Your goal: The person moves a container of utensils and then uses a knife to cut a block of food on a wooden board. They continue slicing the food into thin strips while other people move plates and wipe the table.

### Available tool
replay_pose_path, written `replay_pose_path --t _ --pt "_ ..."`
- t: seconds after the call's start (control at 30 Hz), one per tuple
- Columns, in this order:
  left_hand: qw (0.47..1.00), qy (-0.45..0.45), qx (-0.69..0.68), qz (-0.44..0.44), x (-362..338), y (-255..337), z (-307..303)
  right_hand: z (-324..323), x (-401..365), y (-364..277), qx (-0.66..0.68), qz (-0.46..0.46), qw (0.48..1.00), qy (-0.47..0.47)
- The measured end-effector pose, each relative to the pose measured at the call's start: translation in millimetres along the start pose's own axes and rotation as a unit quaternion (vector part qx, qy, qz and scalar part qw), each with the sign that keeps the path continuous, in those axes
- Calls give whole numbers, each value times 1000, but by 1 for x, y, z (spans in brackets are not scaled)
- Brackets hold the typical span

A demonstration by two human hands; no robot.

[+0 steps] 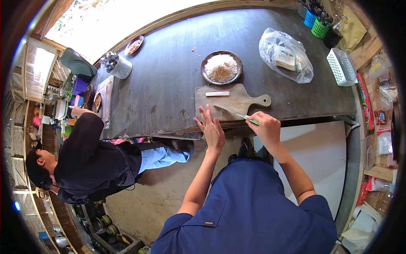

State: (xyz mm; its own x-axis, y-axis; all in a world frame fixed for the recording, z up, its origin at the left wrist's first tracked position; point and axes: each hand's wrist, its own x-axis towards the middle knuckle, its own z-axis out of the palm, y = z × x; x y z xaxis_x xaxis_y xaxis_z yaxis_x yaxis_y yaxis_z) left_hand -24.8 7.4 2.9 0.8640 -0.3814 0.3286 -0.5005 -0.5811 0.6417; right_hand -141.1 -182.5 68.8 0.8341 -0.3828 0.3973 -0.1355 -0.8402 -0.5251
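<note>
My right hand (265,126) grips a knife (237,113) by its green handle, with the blade angled over the front of a wooden cutting board (237,101). My left hand (209,130) is raised at the board's front edge, fingers spread, holding nothing. On the board lies a pale, stick-shaped piece (217,94), apart from both hands and the blade; its kind I cannot make out. Just behind the board stands a metal bowl (203,75) heaped with white shreds (221,65).
A clear plastic bag (296,42) with a white package sits right of the bowl. Farther right is a white perforated basket (341,67). A co-worker (93,156) stands at the left. A utensil container (122,68) and a small plate (134,45) are on the table's left.
</note>
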Motion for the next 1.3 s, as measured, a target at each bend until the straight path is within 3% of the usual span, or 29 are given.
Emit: replay_pose_path --t 0.17,0.33,0.43,0.5,0.63,0.8,0.87,1.0,1.1,1.17,1.3 --pt "999 17 -23 -15 3 5 -3 0 7 8 -39 -43 998 6" --pt "1000 -14 15 10 2 0 -1 -7 -3 7 -3 -14 1000 -14" --pt "999 -29 12 18 -1 2 0 -4 -12 20 35 48 997 38" --pt "999 -39 7 23 -3 3 0 3 -23 25 160 200 966 -22" --pt "999 -36 -5 24 -9 8 9 8 -40 4 292 309 901 -87" --pt "999 -31 8 23 -19 17 22 22 -46 -19 274 305 908 -89" --pt "999 -33 -11 17 -21 21 26 36 -52 -16 264 262 925 -77" --pt "999 -24 -13 16 -20 23 30 38 -53 -21 283 287 910 -99" --pt "999 -30 -18 13 -20 23 29 46 -57 -23 312 255 912 -70" --pt "998 4 -68 12 -18 25 27 42 -52 -20 344 289 889 -90" --pt "996 40 -78 9 -14 17 12 26 -26 -11 473 360 793 -132"
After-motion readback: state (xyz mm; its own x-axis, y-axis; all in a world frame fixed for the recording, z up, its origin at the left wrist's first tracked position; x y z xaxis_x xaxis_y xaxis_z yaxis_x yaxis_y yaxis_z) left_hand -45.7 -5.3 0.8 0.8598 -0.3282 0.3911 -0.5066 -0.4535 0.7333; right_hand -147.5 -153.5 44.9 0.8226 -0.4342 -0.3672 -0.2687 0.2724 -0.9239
